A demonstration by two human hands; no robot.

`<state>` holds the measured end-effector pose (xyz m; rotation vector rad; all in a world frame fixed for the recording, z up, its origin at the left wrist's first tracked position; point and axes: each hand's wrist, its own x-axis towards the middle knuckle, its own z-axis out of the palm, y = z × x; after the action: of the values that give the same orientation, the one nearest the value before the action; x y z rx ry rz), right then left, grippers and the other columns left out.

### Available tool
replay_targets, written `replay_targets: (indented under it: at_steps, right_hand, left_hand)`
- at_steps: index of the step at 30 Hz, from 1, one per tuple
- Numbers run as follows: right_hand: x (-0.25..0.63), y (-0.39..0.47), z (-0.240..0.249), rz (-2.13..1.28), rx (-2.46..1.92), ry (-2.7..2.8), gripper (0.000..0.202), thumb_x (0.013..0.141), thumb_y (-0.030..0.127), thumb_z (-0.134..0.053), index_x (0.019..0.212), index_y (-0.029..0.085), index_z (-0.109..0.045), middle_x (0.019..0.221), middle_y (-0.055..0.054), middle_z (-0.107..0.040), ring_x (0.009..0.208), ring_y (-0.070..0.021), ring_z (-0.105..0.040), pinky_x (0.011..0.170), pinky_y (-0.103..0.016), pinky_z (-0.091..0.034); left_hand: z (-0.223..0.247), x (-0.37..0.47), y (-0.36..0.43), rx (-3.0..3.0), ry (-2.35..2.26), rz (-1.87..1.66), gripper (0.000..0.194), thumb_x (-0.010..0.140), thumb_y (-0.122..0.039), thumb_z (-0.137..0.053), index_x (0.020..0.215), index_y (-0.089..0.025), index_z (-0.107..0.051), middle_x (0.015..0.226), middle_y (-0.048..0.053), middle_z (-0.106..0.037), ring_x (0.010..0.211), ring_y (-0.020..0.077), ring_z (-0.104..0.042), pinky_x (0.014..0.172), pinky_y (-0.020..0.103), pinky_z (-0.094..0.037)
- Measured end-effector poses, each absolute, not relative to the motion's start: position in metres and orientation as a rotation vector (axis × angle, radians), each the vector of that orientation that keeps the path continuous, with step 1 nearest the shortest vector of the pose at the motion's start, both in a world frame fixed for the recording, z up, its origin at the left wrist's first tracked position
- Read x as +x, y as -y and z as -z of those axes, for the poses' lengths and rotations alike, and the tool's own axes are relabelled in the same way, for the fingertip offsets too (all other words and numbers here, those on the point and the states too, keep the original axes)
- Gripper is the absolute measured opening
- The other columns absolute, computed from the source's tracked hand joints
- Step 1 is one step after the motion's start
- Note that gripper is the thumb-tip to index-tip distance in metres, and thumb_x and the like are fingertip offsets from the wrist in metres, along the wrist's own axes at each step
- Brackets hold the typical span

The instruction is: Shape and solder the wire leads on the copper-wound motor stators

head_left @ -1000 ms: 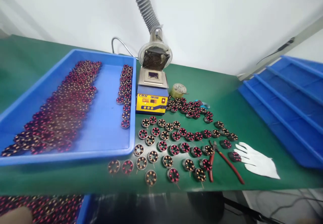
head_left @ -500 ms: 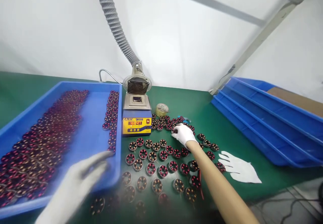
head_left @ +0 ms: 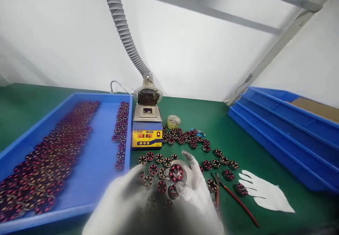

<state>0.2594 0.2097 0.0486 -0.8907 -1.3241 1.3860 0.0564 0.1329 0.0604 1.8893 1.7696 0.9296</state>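
Note:
Both my hands wear white gloves. A wound motor stator (head_left: pixel 176 173), a ring with red-tipped copper windings, sits at the fingers of my right hand (head_left: pixel 194 185), which grips it above the table. To the left, my left hand (head_left: pixel 124 192) hovers close to the stators near the front, its fingers smeared by motion; whether it holds anything I cannot make out. Loose stators (head_left: pixel 153 170) lie in rows under and between the hands. Cutting pliers (head_left: pixel 233 196) with red handles lie right of my right hand.
A blue tray (head_left: pixel 106 192) at left holds many stators. Behind the hands stands a yellow-fronted solder pot (head_left: pixel 147 139) under an exhaust hose (head_left: pixel 124 30). A round tin (head_left: pixel 173 122) is beside it. At right are a spare white glove (head_left: pixel 267 192) and stacked blue trays (head_left: pixel 286 132).
My right hand has come back from the far stator cluster toward me, now with a stator. My left hand has moved right, out of the tray. The pliers are now uncovered.

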Motion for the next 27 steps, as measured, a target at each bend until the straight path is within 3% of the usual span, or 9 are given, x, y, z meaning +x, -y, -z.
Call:
replay_targets:
  at_steps: [3, 8, 12, 18, 22, 27]
  right_hand:
    - [0.23, -0.192, -0.047, -1.619, -0.69, 1.099, 0.051, 0.063, 0.04, -0.074, 0.11, 0.029, -0.057, 0.1, -0.007, -0.064, 0.084, -0.0222, -0.063, 0.068, -0.034, -0.053]
    - [0.207, -0.177, -0.041, -1.663, -0.67, 1.071, 0.032, 0.076, 0.048, -0.057, 0.101, 0.03, -0.064, 0.102, -0.006, -0.065, 0.1, -0.0267, -0.059, 0.084, -0.042, -0.05]
    - [0.209, -0.174, -0.032, -1.591, -0.733, 1.114, 0.03, 0.076, 0.046, -0.057, 0.1, 0.03, -0.065, 0.097, -0.006, -0.067, 0.094, -0.0282, -0.061, 0.082, -0.044, -0.051]
    - [0.217, -0.176, -0.036, -1.505, -0.779, 1.207, 0.02, 0.075, 0.038, -0.062, 0.091, 0.026, -0.067, 0.092, -0.006, -0.066, 0.088, -0.0234, -0.061, 0.081, -0.038, -0.05]
    - [0.232, -0.177, -0.061, -1.473, -0.716, 1.463, 0.019, 0.071, 0.029, -0.067, 0.089, 0.025, -0.068, 0.097, -0.006, -0.062, 0.092, -0.0228, -0.059, 0.081, -0.036, -0.049]
    - [0.236, -0.177, -0.077, -1.407, -0.732, 1.521, 0.005, 0.072, 0.022, -0.068, 0.075, 0.027, -0.068, 0.086, -0.003, -0.061, 0.084, -0.02, -0.059, 0.077, -0.034, -0.048]
  left_hand:
    - [-0.069, 0.081, -0.135, 2.182, -1.713, -1.196, 0.047, 0.081, -0.027, -0.054, 0.127, -0.021, -0.042, 0.117, 0.011, -0.061, 0.103, 0.0245, -0.06, 0.081, 0.036, -0.054]
    - [-0.061, 0.085, -0.138, 2.286, -1.817, -1.483, 0.028, 0.086, -0.021, -0.045, 0.113, -0.021, -0.049, 0.108, 0.012, -0.063, 0.098, 0.0236, -0.059, 0.078, 0.041, -0.052]
    - [-0.058, 0.083, -0.137, 2.295, -1.771, -1.513, 0.023, 0.087, -0.024, -0.045, 0.109, -0.021, -0.051, 0.103, 0.009, -0.064, 0.095, 0.0226, -0.059, 0.077, 0.038, -0.051]
    - [-0.061, 0.084, -0.135, 2.307, -1.702, -1.439, 0.025, 0.092, -0.036, -0.039, 0.11, -0.022, -0.049, 0.102, 0.008, -0.064, 0.094, 0.0195, -0.06, 0.077, 0.033, -0.05]
    - [-0.067, 0.082, -0.131, 2.254, -1.653, -1.318, 0.022, 0.094, -0.036, -0.035, 0.108, -0.023, -0.047, 0.1, 0.006, -0.063, 0.092, 0.0175, -0.059, 0.078, 0.032, -0.048]
    - [-0.083, 0.085, -0.127, 2.394, -1.607, -1.293, 0.02, 0.095, -0.029, -0.034, 0.103, -0.02, -0.05, 0.095, 0.004, -0.066, 0.087, 0.0171, -0.061, 0.075, 0.033, -0.046]
